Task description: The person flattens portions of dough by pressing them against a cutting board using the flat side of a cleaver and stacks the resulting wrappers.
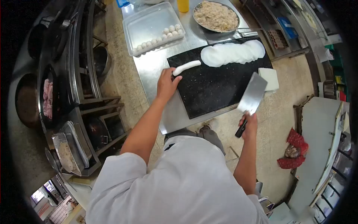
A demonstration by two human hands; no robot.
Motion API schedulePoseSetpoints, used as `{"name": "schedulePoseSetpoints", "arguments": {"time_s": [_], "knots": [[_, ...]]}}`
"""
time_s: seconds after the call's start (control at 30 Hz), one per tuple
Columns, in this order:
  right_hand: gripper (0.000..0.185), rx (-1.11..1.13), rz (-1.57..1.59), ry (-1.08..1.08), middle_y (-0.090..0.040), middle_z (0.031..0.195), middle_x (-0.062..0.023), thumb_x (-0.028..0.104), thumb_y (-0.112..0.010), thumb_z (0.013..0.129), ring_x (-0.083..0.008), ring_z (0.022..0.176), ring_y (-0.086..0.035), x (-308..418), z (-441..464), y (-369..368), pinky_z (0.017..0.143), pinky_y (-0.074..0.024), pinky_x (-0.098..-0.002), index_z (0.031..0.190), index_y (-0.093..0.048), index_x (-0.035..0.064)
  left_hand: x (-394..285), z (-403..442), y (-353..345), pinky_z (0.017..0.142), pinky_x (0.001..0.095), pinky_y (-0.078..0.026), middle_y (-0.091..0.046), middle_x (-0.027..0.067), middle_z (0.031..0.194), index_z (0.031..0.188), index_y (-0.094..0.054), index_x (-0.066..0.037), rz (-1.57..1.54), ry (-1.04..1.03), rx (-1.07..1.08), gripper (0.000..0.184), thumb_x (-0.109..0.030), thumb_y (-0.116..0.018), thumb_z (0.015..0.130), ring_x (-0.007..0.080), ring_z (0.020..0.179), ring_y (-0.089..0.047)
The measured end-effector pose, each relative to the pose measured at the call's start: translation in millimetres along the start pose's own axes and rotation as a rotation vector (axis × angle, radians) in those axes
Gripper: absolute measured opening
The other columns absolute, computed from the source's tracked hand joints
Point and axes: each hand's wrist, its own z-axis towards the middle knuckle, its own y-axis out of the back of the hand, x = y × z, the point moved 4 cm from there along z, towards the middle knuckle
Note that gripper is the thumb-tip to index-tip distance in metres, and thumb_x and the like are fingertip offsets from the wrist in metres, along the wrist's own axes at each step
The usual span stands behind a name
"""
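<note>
My left hand (167, 84) pinches the near end of a white dough roll (188, 67), which lies slightly curved at the left of a black cutting board (212, 91). In my right hand (250, 125) is the black handle of a cleaver (253, 93). Its broad blade, tilted, is over the board's right edge. Thin round white dough sheets (233, 53) overlap in a row along the board's far side. A folded white cloth (269, 79) lies at the right edge, partly behind the blade.
On the steel table (143, 72), a clear plastic tray (149, 24) holds several small white balls (167, 34). A bowl of pale chopped filling (216, 16) and a yellow container (182, 5) stand at the back. Left is a stove counter with pans (47, 97); red net bags (292, 153) lie on the floor.
</note>
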Motion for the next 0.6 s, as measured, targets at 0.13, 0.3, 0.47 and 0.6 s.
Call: {"name": "schedulePoseSetpoints", "arguments": {"time_s": [0.13, 0.3, 0.47, 0.6], "knots": [[0.012, 0.156, -0.243, 0.021, -0.055, 0.077, -0.0040, 0.013, -0.060, 0.100, -0.0133, 0.056, -0.056, 1, -58, -59, 0.050, -0.0482, -0.0297, 0.109, -0.055, 0.0063, 15, 3, -2, 0.074, 0.0385, -0.054, -0.067, 0.0143, 0.101, 0.112, -0.067, -0.004, -0.097, -0.046, 0.035, 0.033, -0.019, -0.080, 0.086, 0.0297, 0.082, -0.067], [0.011, 0.164, -1.280, 0.766, -0.063, 0.091, -0.0214, 0.014, -0.050, 0.102, -0.0380, 0.073, -0.069, 40, -92, -164, 0.065, -0.0544, -0.0489, 0.107, -0.052, 0.0037, 20, 18, 4, 0.072, 0.0400, -0.054, -0.067, 0.0147, 0.094, 0.103, -0.068, -0.002, -0.097, -0.140, 0.090, 0.028, -0.020, -0.081, 0.085, 0.0304, 0.079, -0.067], [0.023, 0.311, -1.383, 0.597, -0.063, 0.099, -0.0259, 0.021, -0.035, 0.106, -0.0476, 0.087, -0.067, 37, -90, -225, 0.073, -0.0540, -0.0552, 0.108, -0.051, 0.0043, 23, 13, 11, 0.071, 0.0428, -0.053, -0.067, 0.0167, 0.089, 0.098, -0.069, -0.001, 0.001, -0.203, 0.163, 0.014, -0.012, -0.072, 0.090, 0.0350, 0.077, -0.067], [0.022, 0.335, -1.347, 0.523, -0.064, 0.101, -0.0262, 0.021, -0.035, 0.106, -0.0483, 0.087, -0.067, 15, -89, -206, 0.075, -0.0532, -0.0567, 0.108, -0.050, 0.0043, 21, 10, 15, 0.069, 0.0443, -0.053, -0.066, 0.0178, 0.087, 0.092, -0.067, 0.000, -0.057, -0.211, 0.147, 0.011, -0.011, -0.065, 0.093, 0.0378, 0.076, -0.066]]}}
